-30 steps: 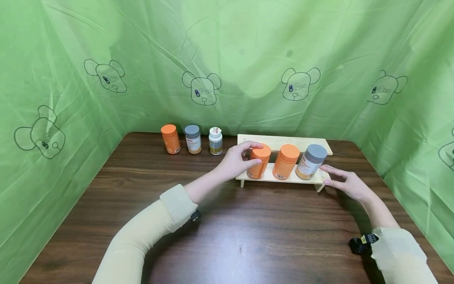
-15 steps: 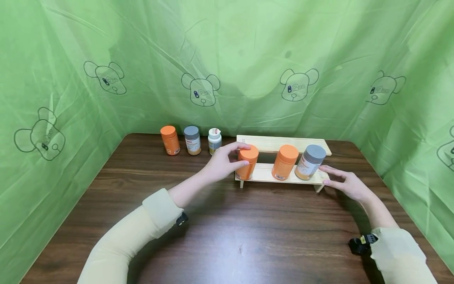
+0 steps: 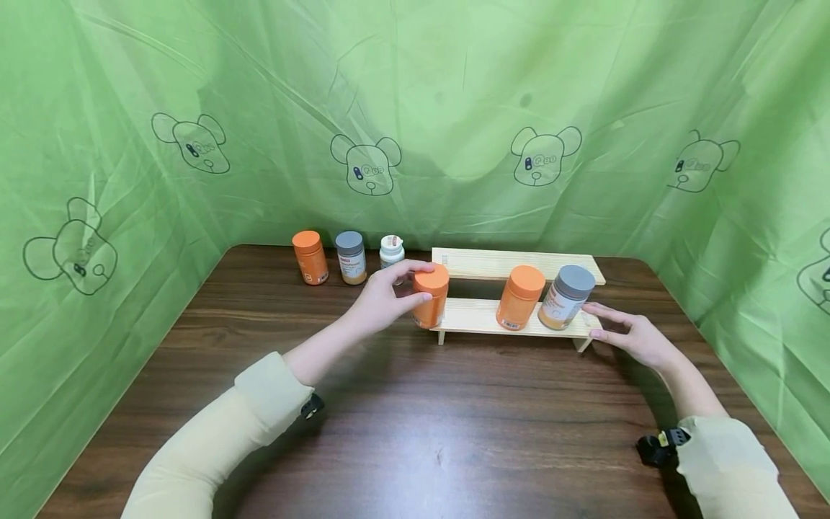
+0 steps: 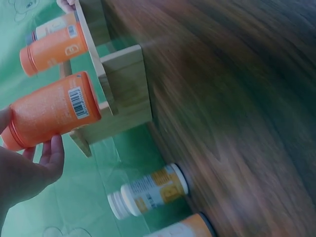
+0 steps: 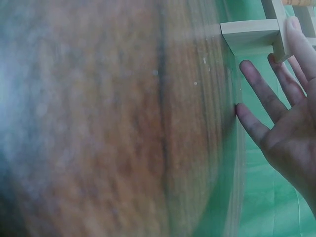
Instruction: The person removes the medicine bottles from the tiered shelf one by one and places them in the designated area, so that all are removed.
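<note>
My left hand [image 3: 379,299] holds an orange bottle [image 3: 433,299] by its upper part, thumb in front and fingers behind. It is at the left end of the lower board of a two-tier wooden shelf [image 3: 476,316], partly past that end. Whether its base touches the board I cannot tell. In the left wrist view, the held bottle [image 4: 54,109] shows a barcode near its base. A second orange bottle [image 3: 521,297] and a grey-capped bottle [image 3: 566,297] stand on the lower board's right half. My right hand [image 3: 638,339] grips that board's right end between thumb and fingers, its other fingers spread [image 5: 291,118].
Left of the shelf, an orange bottle [image 3: 310,258], a grey-capped bottle [image 3: 351,257] and a white-capped bottle [image 3: 392,251] stand in a row on the dark wooden table [image 3: 415,418]. My left hand partly covers the white-capped one. Green cloth [image 3: 441,86] hangs behind and at both sides.
My left hand has moved left with the orange bottle, from beside the second orange bottle to the shelf's left end, widening the gap between them. My right hand has stayed at the right end.
</note>
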